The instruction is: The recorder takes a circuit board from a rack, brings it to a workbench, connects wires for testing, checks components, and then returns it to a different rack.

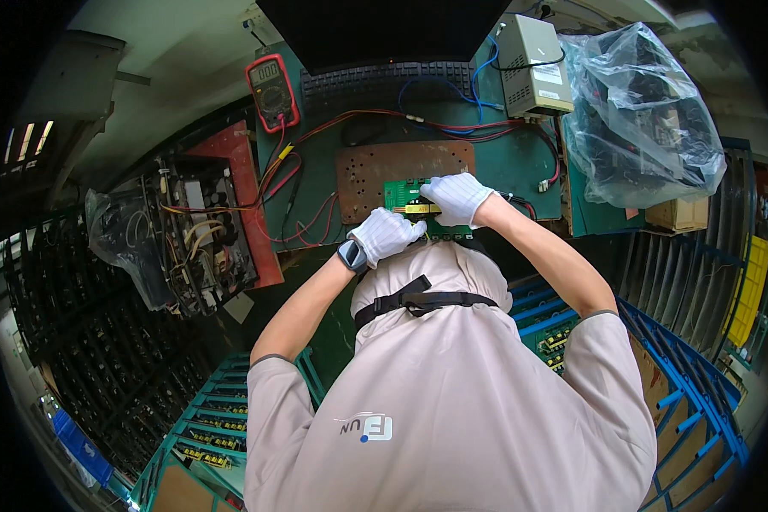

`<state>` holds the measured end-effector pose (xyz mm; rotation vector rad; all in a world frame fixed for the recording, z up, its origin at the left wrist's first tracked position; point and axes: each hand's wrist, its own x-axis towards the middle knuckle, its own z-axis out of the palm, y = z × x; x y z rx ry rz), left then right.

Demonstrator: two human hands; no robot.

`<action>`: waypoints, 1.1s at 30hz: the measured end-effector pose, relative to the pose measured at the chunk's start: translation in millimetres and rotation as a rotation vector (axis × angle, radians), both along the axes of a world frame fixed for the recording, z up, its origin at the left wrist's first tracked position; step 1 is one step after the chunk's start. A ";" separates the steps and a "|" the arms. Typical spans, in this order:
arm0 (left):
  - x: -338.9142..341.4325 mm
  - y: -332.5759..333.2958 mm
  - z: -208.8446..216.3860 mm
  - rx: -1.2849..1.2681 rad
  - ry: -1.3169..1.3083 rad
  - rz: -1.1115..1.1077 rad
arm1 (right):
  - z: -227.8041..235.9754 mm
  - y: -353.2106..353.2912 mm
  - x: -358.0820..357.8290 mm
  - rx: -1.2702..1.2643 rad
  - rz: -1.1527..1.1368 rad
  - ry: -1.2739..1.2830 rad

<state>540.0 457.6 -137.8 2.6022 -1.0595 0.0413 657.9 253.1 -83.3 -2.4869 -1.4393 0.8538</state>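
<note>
A green circuit board [395, 193] with a yellow block-shaped component [418, 208] is between my two white-gloved hands, over the near edge of a brown perforated board [363, 175]. My left hand [386, 233], a dark watch on its wrist, closes on the near left side of the circuit board. At the board's right side my right hand [457, 198] has its fingers bent onto it near the yellow component. The fingertips of both hands are partly hidden, and my body covers part of the board's near edge.
A red multimeter [273, 92] and a black keyboard [384, 84] are at the back, beneath a dark monitor [384, 34]. Red and black leads [303, 224] trail left. A grey boxy device [533, 68] stands beside plastic-wrapped equipment [644, 111]. Racks of boards [213, 435] stand near me.
</note>
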 end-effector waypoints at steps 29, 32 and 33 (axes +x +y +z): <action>-47.3 57.8 -0.3 -0.286 0.042 0.733 | -30.1 1.3 7.2 0.032 -0.071 -0.084; -35.9 113.0 -23.6 0.008 0.105 0.831 | -39.0 12.0 9.8 0.091 -0.039 -0.136; -34.3 122.1 -29.8 0.059 0.161 0.824 | -41.3 16.0 9.5 0.092 -0.027 -0.147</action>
